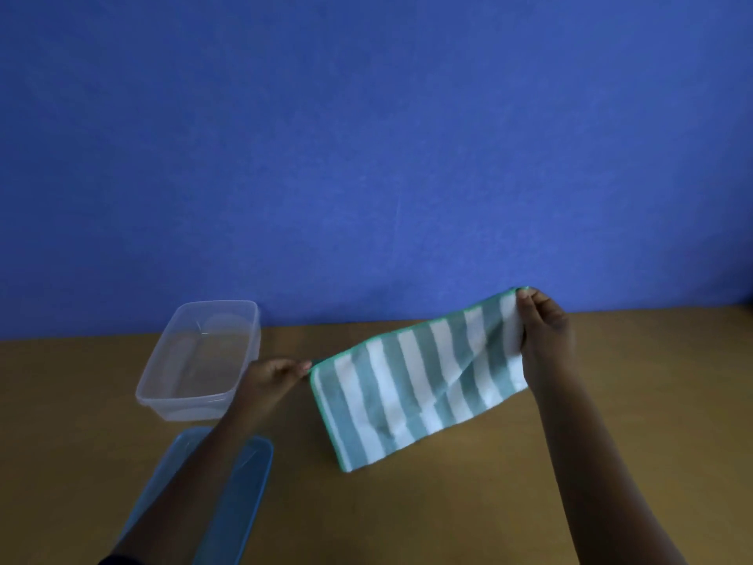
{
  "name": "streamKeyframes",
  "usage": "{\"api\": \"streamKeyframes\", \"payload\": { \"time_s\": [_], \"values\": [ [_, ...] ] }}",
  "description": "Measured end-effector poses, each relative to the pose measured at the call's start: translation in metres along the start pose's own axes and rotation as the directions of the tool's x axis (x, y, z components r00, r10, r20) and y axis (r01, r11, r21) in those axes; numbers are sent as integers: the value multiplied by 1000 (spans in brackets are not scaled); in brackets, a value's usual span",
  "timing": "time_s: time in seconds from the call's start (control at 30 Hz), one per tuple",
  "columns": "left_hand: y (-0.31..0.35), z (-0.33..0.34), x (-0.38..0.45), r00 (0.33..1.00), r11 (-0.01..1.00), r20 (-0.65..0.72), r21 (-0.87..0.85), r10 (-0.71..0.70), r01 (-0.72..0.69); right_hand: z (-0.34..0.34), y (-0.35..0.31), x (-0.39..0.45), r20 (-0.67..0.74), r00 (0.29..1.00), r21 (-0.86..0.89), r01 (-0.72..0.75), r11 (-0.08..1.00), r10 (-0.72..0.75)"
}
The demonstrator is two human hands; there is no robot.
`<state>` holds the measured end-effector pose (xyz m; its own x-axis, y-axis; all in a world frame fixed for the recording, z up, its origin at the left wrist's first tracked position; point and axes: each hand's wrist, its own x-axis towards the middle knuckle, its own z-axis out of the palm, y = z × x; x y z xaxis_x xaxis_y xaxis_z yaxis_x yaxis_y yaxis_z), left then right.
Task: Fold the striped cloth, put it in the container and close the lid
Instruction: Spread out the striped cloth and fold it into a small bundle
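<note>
Blue wall [366, 136] filled the background behind a brown table [468, 503]. Over that table, the left hand [275, 377] had its thumb and fingers pressed together on the upper left corner of the striped cloth [415, 377], while the right hand [544, 332], raised higher, pinched the cloth's upper right corner between its fingertips. Between the two hands the cloth was stretched in a slanting band, its left end lower than its right, with teal and white stripes and a green edge along the top; a crease ran across its middle, and its lower left corner hung down close to the tabletop. Just left of the left hand stood the clear container [199, 360], open and resting on the table. Nearer to the camera, under the left forearm, the blue lid [240, 503] lay flat on the table, apart from the container.
</note>
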<state>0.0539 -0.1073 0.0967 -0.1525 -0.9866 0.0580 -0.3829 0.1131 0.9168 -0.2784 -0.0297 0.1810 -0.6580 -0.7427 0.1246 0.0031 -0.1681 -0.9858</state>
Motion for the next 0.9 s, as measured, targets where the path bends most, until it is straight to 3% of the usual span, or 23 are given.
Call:
{"api": "streamKeyframes", "payload": {
  "time_s": [0.2,0.3,0.37,0.5,0.63,0.77,0.83,0.9],
  "values": [
    [-27,32,-27,929,992,348,68,-127,110,16,-28,-16,68,993,16,98,995,-99],
    [-33,52,-34,936,990,329,110,-124,92,20,-41,-24,140,985,53,97,994,-103],
    [-35,62,-35,959,968,260,248,-111,45,25,-49,-29,225,967,73,103,992,-117],
    [-34,74,-37,963,899,250,438,-100,-20,40,-59,-39,460,873,84,139,987,-162],
    [-20,71,-28,977,890,181,418,115,-182,48,-63,-45,612,773,126,115,985,-168],
    [-11,57,-15,916,799,304,465,261,-382,49,-67,-41,625,762,173,79,982,-171],
    [-3,47,-13,900,748,370,525,230,-407,46,-68,-37,585,792,201,67,977,-174],
    [6,32,-11,902,761,341,501,265,-413,35,-70,-30,512,836,217,96,971,-197]
  ]
}}
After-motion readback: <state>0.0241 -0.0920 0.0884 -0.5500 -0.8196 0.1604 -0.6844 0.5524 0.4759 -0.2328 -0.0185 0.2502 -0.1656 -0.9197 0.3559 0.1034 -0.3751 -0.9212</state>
